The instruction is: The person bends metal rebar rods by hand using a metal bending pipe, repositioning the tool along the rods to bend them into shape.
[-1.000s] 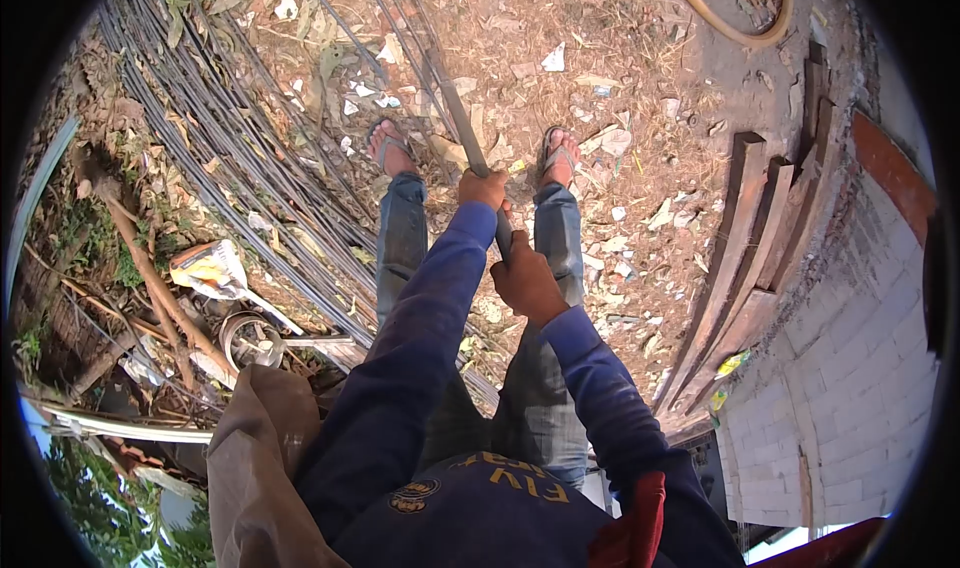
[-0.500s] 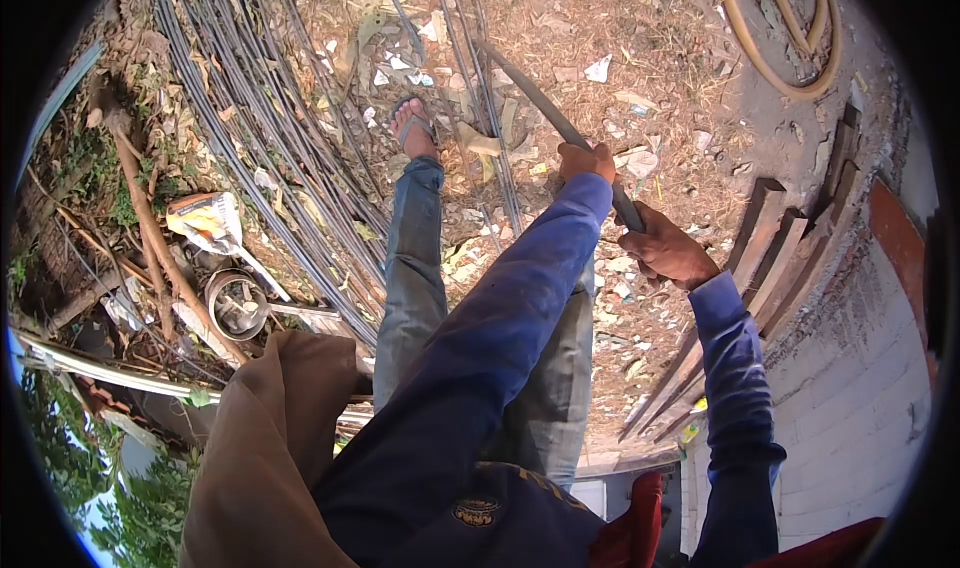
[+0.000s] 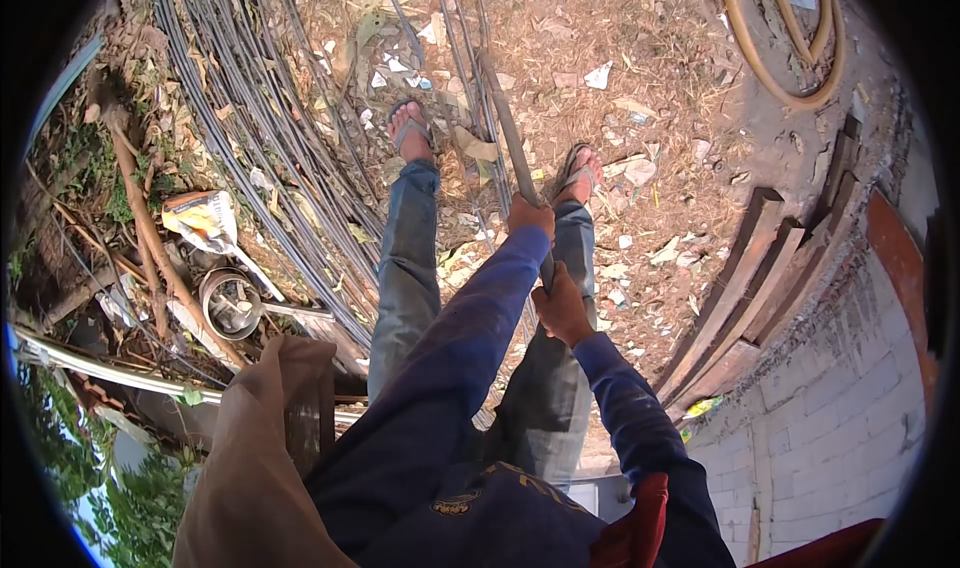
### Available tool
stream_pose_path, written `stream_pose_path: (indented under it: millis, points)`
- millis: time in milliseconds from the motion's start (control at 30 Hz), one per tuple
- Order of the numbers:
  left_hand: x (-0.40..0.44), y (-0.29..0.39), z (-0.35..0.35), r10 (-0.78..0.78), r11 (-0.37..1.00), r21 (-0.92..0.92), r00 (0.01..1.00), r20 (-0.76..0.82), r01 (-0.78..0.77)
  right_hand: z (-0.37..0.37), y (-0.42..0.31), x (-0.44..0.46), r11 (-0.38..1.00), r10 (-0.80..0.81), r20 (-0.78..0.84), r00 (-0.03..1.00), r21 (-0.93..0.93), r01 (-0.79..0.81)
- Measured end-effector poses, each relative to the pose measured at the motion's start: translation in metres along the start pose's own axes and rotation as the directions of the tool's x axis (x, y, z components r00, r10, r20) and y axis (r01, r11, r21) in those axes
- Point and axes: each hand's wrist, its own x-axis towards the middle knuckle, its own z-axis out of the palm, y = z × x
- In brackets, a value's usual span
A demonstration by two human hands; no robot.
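Observation:
A long, dark, slightly tapering bar (image 3: 508, 133) slants across the middle of the view. My left hand (image 3: 530, 214) is wrapped round it partway down. Farther down, close to my right thigh, my right hand (image 3: 565, 308) grips the same bar near its lower end. The bar's far tip lies over or against a few thin steel rods (image 3: 462, 48) on the ground; I cannot tell whether it is hooked on them. My sandalled feet stand on either side of the bar.
A thick bundle of long steel rods (image 3: 255, 118) curves along the left. Beyond it lie branches (image 3: 145, 223), a round metal pan (image 3: 232, 303) and a printed bag (image 3: 200, 218). Wooden beams (image 3: 735, 278) lie beside the block wall (image 3: 830, 388); a yellow hose (image 3: 750, 48) is coiled upper right.
Both hands have swung left with the bar, toward my body's midline. The bar now stands steeper, and my right foot has come into view.

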Motion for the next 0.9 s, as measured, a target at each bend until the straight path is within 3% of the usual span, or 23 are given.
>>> stream_pose_path:
  millis: [67, 100, 133, 167, 200, 267, 300, 433, 533, 567, 667, 800, 900]
  points:
    - [0.03, -0.042, 0.0, 0.146, 0.979, 0.16, 0.98, -0.138, -0.123, 0.028, 0.015, 0.008, 0.992, -0.129, -0.086, 0.988, -0.015, 0.128]
    - [0.022, -0.031, -0.016, 0.108, 0.985, 0.143, 0.992, -0.071, -0.097, 0.041, 0.02, 0.006, 0.983, -0.184, -0.126, 0.975, -0.024, 0.182]
    - [0.005, -0.014, -0.035, 0.063, 0.989, 0.131, 0.998, -0.001, -0.062, 0.053, 0.02, 0.001, 0.991, -0.132, -0.121, 0.984, -0.047, 0.127]
    - [0.0, -0.008, -0.043, 0.087, 0.98, 0.183, 0.995, -0.05, -0.076, 0.064, 0.013, 0.001, 0.994, -0.087, -0.13, 0.988, -0.07, 0.078]
    - [-0.005, 0.001, -0.052, -0.05, 0.988, 0.144, 0.999, -0.011, 0.051, 0.07, 0.007, 0.004, 0.995, -0.047, -0.147, 0.988, -0.091, 0.034]
    - [0.046, -0.057, -0.041, 0.139, 0.97, 0.211, 0.988, -0.067, -0.122, 0.08, 0.003, 0.004, 0.995, -0.001, -0.153, 0.988, -0.103, -0.015]
    - [0.042, -0.052, -0.043, 0.167, 0.972, 0.178, 0.982, -0.084, -0.15, 0.084, 0.004, 0.006, 0.995, -0.025, -0.169, 0.985, -0.103, 0.007]
    - [0.034, -0.052, -0.054, 0.133, 0.989, 0.065, 0.991, -0.023, -0.131, 0.103, 0.014, 0.009, 0.999, -0.041, -0.199, 0.979, -0.041, 0.034]
    - [0.033, -0.046, -0.079, 0.06, 0.992, 0.113, 0.998, 0.019, -0.062, 0.133, 0.013, 0.014, 1.0, -0.011, -0.217, 0.976, -0.016, 0.007]
    - [0.027, -0.038, -0.085, -0.054, 0.989, 0.139, 0.998, -0.015, 0.055, 0.14, 0.011, 0.014, 1.0, -0.003, -0.2, 0.98, 0.001, 0.003]
    - [0.053, -0.071, -0.088, 0.123, 0.971, 0.215, 0.989, -0.083, -0.102, 0.156, 0.011, 0.018, 1.0, -0.018, -0.234, 0.972, -0.013, 0.016]
    - [0.037, -0.057, -0.086, 0.075, 0.971, 0.233, 0.994, -0.085, -0.053, 0.155, 0.016, 0.022, 1.0, 0.026, -0.195, 0.981, 0.012, -0.024]
    - [0.056, -0.075, -0.092, 0.141, 0.954, 0.275, 0.987, -0.073, -0.116, 0.169, 0.021, 0.025, 1.0, -0.001, -0.217, 0.976, 0.025, 0.007]
